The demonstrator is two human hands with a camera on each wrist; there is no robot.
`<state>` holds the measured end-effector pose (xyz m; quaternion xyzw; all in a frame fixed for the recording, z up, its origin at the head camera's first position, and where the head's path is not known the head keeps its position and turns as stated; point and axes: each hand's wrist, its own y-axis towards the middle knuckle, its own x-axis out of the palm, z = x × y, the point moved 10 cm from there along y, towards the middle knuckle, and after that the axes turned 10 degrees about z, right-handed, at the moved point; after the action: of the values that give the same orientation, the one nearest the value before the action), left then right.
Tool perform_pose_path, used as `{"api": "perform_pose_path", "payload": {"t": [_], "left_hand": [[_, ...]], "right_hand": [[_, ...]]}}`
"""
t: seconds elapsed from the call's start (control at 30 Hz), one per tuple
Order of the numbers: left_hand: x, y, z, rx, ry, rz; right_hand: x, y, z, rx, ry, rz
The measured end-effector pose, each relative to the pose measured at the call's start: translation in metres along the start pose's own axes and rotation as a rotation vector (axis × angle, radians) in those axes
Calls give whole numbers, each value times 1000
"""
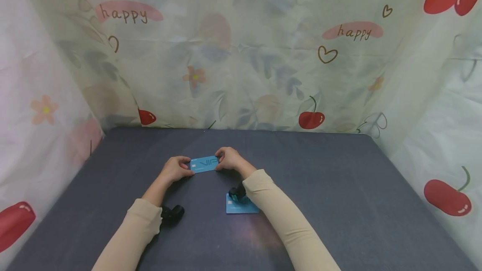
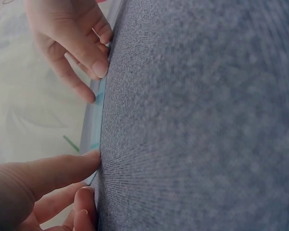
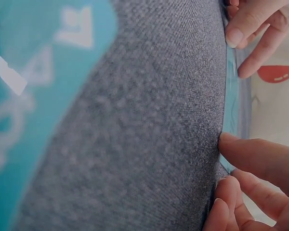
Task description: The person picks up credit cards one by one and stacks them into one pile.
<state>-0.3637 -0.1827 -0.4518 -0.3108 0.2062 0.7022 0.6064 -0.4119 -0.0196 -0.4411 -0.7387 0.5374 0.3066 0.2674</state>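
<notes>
A light blue card [image 1: 203, 164] with large dark "VIP" lettering and a small pale square lies flat on or just over the dark table. My left hand [image 1: 175, 169] pinches its left end between thumb and index finger at opposite long edges. At the other end, my right hand [image 1: 229, 160] grips the card the same way. From the right wrist view, the card [image 3: 232, 103] appears as a thin edge-on strip. A second blue item [image 1: 242, 208], card-like, rests nearer me, partly covered by the right wrist's black camera; its pale lettering looms blurred in the right wrist view.
Dark grey fabric covers the table [image 1: 339, 204]. A white curtain [image 1: 256, 87] printed with cherries, hearts and "happy" stands along the back and both sides. Black wrist cameras [image 1: 172, 215] hang under both sleeves, close to the tabletop.
</notes>
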Motion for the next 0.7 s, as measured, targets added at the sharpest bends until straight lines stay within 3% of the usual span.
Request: {"api": "perform_pose_path", "payload": {"t": [0.13, 0.3, 0.43, 0.7], "left_hand": [[0, 0, 0, -21, -7, 10], [0, -1, 1, -34, -26, 30], [0, -3, 4, -29, -47, 33], [0, -8, 10, -33, -85, 28]], "right_hand": [[6, 9, 9, 23, -8, -8], [16, 25, 22, -10, -11, -1], [6, 11, 12, 47, -4, 3], [-9, -8, -2, 37, 16, 8]]}}
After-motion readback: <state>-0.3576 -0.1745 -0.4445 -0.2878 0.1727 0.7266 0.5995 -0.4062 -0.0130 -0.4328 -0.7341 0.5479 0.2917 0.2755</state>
